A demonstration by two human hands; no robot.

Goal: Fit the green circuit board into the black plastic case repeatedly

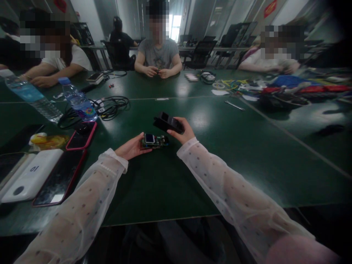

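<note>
A green circuit board [156, 141] with a small screen on its left part is held by its left end in my left hand [134, 146], fingers beneath and thumb at the top edge. My right hand [183, 130] grips a black plastic housing [168, 123] by its right end. The housing is tilted, with a square opening in its upper left part, and it is just above and right of the board. A narrow gap shows between the two. Both are held over the green table [154, 187].
Two water bottles [79, 101] and coiled black cables [115, 107] are at the left, behind several phones, one red-edged [62, 176]. A wrench [234, 106] lies beyond my right hand. Cables and cloths [297, 86] pile at the right. People sit across the table.
</note>
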